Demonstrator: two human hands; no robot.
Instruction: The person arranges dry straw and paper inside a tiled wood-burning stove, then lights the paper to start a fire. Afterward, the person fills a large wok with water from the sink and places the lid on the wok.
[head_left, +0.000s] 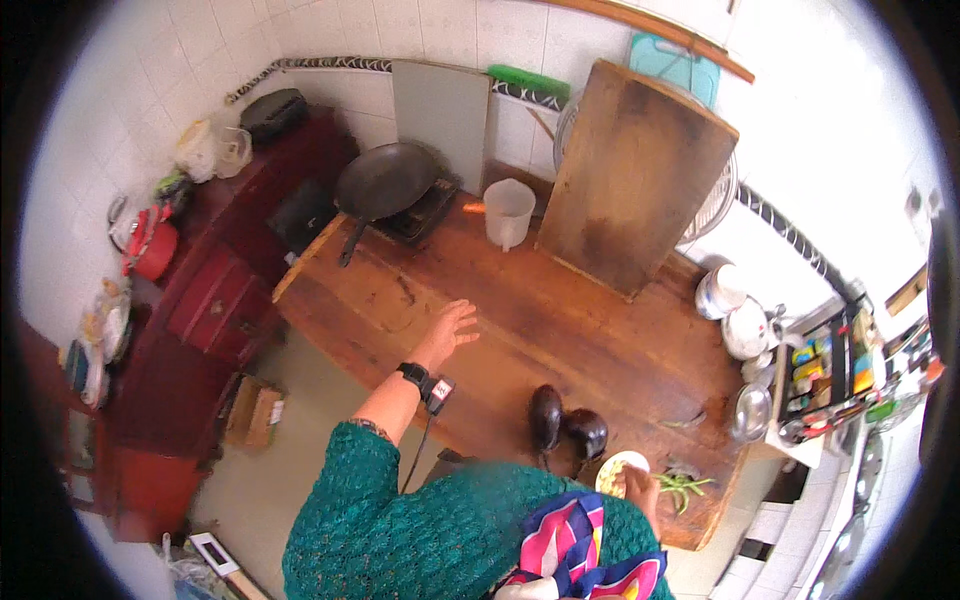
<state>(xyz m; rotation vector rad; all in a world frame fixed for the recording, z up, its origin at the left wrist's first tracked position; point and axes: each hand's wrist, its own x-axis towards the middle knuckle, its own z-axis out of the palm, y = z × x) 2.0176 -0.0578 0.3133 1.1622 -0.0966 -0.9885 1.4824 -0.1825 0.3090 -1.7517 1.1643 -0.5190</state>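
My left hand (448, 331) hovers over or rests on the wooden table (517, 337), fingers apart and holding nothing; a dark band with a small device is on its wrist. My right hand (642, 487) is at a white bowl (638, 458) of pale cut pieces (611, 475), by its right rim; whether its fingers grip the rim or reach inside is unclear. Two dark purple eggplants (546, 417), (587, 433) lie between my hands, left of the bowl. Just right of my right hand, green bean pods (682, 486) lie on the table.
A black wok (390, 180) sits on a stove at the back left, beside a translucent plastic jug (509, 213). A large wooden board (637, 180) leans against the wall. Stacked bowls (744, 328), a metal bowl (751, 411) and a rack of packets line the right edge.
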